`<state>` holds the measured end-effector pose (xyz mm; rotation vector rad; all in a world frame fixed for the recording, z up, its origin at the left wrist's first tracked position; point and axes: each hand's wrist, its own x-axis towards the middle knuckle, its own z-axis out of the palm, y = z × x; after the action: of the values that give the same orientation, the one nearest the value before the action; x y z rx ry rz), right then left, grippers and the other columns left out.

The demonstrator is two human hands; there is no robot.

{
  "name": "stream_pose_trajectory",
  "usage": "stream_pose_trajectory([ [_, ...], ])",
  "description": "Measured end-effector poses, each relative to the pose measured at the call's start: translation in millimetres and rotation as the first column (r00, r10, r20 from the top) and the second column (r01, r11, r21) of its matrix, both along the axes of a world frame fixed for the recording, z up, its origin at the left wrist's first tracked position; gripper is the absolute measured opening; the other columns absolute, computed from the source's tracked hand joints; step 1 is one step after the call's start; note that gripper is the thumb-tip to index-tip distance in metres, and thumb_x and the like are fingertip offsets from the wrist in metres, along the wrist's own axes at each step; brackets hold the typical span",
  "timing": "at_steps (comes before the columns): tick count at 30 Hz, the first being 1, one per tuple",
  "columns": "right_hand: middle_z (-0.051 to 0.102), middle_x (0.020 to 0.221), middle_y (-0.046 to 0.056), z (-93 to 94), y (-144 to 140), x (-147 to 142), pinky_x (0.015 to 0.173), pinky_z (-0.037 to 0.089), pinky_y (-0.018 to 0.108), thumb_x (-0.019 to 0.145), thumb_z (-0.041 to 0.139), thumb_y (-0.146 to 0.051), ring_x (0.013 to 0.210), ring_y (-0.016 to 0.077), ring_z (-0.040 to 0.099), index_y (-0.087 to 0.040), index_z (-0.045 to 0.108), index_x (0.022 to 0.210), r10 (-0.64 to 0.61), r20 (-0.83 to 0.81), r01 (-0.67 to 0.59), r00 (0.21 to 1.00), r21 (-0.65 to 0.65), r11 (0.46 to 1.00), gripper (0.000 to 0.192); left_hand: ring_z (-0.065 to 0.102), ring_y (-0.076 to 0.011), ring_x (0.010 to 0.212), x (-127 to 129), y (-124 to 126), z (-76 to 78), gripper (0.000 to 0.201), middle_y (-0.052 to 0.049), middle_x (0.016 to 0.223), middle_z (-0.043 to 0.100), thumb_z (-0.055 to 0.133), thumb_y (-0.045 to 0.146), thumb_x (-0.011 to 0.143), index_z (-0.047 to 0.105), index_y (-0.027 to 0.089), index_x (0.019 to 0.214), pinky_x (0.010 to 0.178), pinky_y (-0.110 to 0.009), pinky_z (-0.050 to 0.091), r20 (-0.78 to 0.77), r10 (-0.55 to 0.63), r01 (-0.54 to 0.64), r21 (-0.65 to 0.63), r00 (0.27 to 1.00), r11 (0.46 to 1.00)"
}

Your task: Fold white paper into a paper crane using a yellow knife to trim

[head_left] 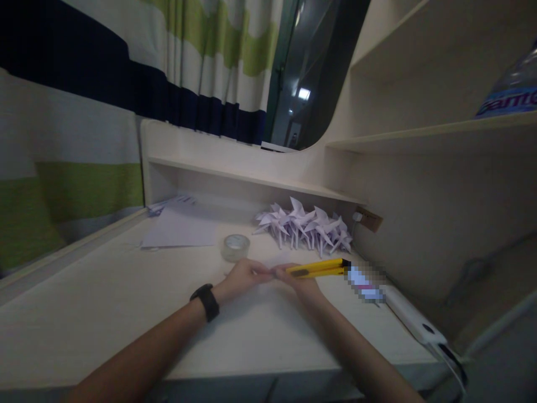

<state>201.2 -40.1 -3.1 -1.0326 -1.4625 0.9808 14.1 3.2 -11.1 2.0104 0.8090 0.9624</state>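
Over the desk, my left hand [245, 273], with a black watch on its wrist, is closed in a pinch. Its fingertips meet those of my right hand [302, 285] at a pale piece of paper [279, 258], whose shape is hard to make out against the desk. My right hand is closed around a yellow utility knife [319, 268] that points right, its black end outward. Just beyond my left hand stands a roll of clear tape [235, 247]. Farther back lies a cluster of folded white paper pinwheels [304, 224].
White sheets of paper [180, 226] lie at the back left of the desk [126, 313]. On the right are a blurred-out phone-like screen [364, 284] and a white power strip [413, 316] with a cable. A plastic bottle [514, 89] stands on the upper shelf.
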Motion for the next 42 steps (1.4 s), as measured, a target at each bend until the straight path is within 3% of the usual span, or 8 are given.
stream_pose_trajectory([
  [5,0.072,0.087,0.008,-4.7,3,10,0.084,0.051,0.039,0.064,0.08,-0.043,0.086,0.0245,0.066,-0.018,0.072,0.084,0.013,-0.099,-0.018,0.995,-0.045,0.999,0.033,0.063,-0.0179,0.068,3,-1,-2.4,0.022,-0.005,0.076,0.074,0.068,0.034,0.075,0.077,0.015,0.083,0.062,-0.025,0.043,-0.04,0.051,-0.051,0.001,0.998,0.999],
  [10,0.073,0.095,0.008,-3.8,0,15,0.088,0.051,0.043,0.061,0.082,-0.04,0.09,0.0248,0.067,-0.018,0.072,0.094,0.167,-0.234,-0.184,0.958,-0.054,0.981,0.04,0.065,-0.0199,0.071,3,-3,-0.3,0.021,-0.005,0.075,0.074,0.068,0.033,0.075,0.077,0.015,0.081,0.063,-0.027,0.045,-0.069,0.096,-0.096,0.002,0.993,0.995],
  [14,0.072,0.09,0.007,-1.9,1,18,0.084,0.054,0.042,0.063,0.082,-0.038,0.084,0.0229,0.068,-0.017,0.072,0.091,0.089,-0.278,-0.125,0.956,-0.115,0.985,0.037,0.066,-0.0208,0.078,1,-1,-1.1,0.024,-0.006,0.086,0.075,0.063,0.034,0.08,0.076,0.015,0.09,0.07,-0.028,0.047,-0.077,0.085,-0.082,0.043,0.993,0.996],
  [17,0.072,0.085,0.006,0.3,4,25,0.079,0.057,0.041,0.059,0.083,-0.037,0.077,0.022,0.069,-0.016,0.073,0.087,0.024,-0.284,-0.067,0.958,-0.142,0.988,0.036,0.066,-0.0213,0.083,-4,1,-4.0,0.029,-0.008,0.096,0.074,0.061,0.032,0.083,0.072,0.016,0.104,0.075,-0.03,0.047,-0.153,0.135,-0.109,0.165,0.979,0.98],
  [21,0.072,0.085,0.007,-0.5,7,39,0.075,0.058,0.039,0.058,0.084,-0.036,0.077,0.0219,0.068,-0.015,0.073,0.084,-0.027,-0.264,-0.002,0.964,-0.109,0.994,0.035,0.064,-0.0219,0.089,-11,2,-8.1,0.02,-0.008,0.093,0.073,0.057,0.028,0.086,0.074,0.019,0.09,0.083,-0.033,0.045,-0.362,0.058,0.087,0.372,0.93,0.924],
  [26,0.072,0.082,0.007,-10.0,3,43,0.07,0.058,0.036,0.058,0.083,-0.037,0.077,0.0214,0.068,-0.016,0.072,0.086,-0.058,-0.229,0.032,0.972,-0.117,0.993,0.036,0.063,-0.0196,0.089,-13,3,-10.0,0.025,-0.006,0.091,0.072,0.049,0.023,0.091,0.072,0.021,0.083,0.083,-0.031,0.044,-0.473,-0.049,0.292,0.456,0.88,0.841],
  [31,0.07,0.078,0.004,-14.0,1,39,0.065,0.057,0.03,0.058,0.083,-0.035,0.069,0.0175,0.065,-0.018,0.071,0.077,-0.016,-0.209,-0.004,0.978,-0.094,0.996,0.028,0.063,-0.0187,0.09,-12,3,-10.4,0.026,-0.004,0.095,0.072,0.046,0.021,0.093,0.072,0.021,0.088,0.083,-0.031,0.043,-0.48,-0.041,0.313,0.502,0.877,0.806],
  [42,0.068,0.075,0.004,-18.5,2,39,0.064,0.051,0.026,0.064,0.078,-0.032,0.067,0.0148,0.061,-0.017,0.072,0.078,0.05,-0.153,-0.058,0.987,-0.046,0.997,0.022,0.063,-0.0198,0.091,-11,0,-7.9,0.027,-0.006,0.095,0.071,0.045,0.022,0.093,0.072,0.021,0.09,0.083,-0.031,0.043,-0.501,-0.035,0.304,0.466,0.865,0.831],
])
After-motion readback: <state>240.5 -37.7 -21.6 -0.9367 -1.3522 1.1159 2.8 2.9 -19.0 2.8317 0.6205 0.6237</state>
